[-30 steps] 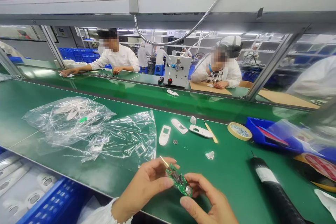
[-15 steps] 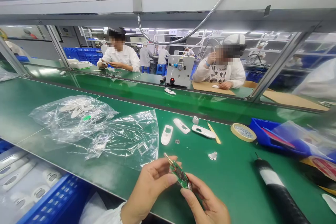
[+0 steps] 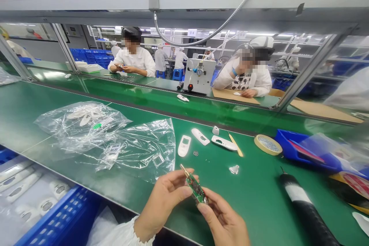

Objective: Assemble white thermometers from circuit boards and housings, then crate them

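Note:
A small green circuit board with a brass-coloured tip is held between both hands above the green table's front edge. My left hand pinches its upper left end near the tip. At its lower right end, my right hand grips it between thumb and fingers. Beyond the hands lie a white casing with a square window, another white shell, a longer white casing, a small white cap, a round metal disc and a small white piece.
Clear plastic bags with parts spread leftward. A yellow stick, tape roll, blue bin and black-handled tool lie right. A blue crate stands lower left. Two people in white sit across.
The view has shifted slightly. Both hands still hold the board, which is turned a little. Across the table, the person at right has leaned the head nearer to a raised hand.

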Available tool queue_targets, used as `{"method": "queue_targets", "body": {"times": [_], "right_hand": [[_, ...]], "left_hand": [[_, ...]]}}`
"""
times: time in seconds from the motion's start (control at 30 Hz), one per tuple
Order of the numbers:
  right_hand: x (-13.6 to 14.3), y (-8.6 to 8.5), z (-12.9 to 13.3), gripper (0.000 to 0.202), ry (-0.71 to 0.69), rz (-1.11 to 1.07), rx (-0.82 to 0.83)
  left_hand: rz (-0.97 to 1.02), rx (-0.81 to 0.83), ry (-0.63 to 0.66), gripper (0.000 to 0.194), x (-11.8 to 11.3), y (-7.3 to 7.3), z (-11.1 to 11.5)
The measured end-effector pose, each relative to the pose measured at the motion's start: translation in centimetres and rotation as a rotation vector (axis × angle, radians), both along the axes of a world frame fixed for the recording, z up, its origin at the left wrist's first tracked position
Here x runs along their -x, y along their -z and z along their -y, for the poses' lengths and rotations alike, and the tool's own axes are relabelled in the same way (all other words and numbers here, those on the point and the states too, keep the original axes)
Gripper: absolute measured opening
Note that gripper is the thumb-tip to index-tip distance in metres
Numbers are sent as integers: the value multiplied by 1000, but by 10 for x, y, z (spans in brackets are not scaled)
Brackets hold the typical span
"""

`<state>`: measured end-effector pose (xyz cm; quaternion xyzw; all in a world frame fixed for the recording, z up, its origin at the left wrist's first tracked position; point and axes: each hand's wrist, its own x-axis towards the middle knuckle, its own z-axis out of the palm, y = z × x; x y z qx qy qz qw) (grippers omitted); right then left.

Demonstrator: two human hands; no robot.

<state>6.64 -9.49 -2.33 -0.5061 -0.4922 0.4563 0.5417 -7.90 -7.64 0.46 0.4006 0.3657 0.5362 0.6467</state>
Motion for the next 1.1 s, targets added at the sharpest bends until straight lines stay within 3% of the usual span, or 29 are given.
{"method": "queue_targets", "body": {"times": [0.27,0.57,0.83,1.1], "right_hand": [[5,-8,1,35,13,-158,69],[2,-13,1,35,4,-76,63],[4,-7,1,41,17,-75,93],[11,-6,3,43,64,-165,124]], "left_hand": [[-6,-1,-45,33,-2,2,2],[11,10,-31,34,-3,2,-1],[13,28,-36,37,-2,7,-1],[61,18,-99,33,-10,2,1]]}}
